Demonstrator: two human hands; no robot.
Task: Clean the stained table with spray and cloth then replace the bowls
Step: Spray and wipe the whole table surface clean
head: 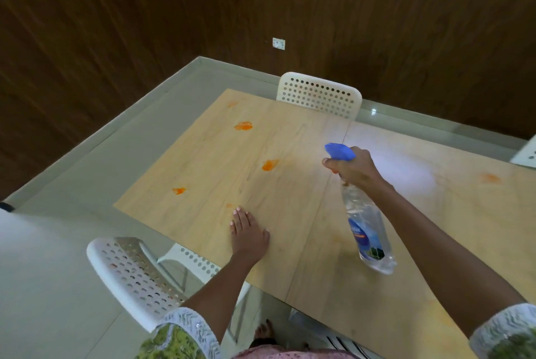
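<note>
My right hand [355,168] grips the neck of a clear spray bottle [367,228] with a blue trigger head [339,151], held in the air above the light wooden table [290,213], nozzle pointing left. My left hand [248,232] rests flat on the table near its front edge, fingers straight. Orange stains mark the tabletop: one at the far left [243,126], one in the middle [269,165], one nearer the left edge [179,190], and a fainter one at the right [490,177]. No cloth or bowls are in view.
A white perforated chair [136,274] stands at the near left beside the table, another [319,95] at the far side, and part of a third [525,153] at the right edge. Dark wood-panelled walls close off the room behind. The floor is grey.
</note>
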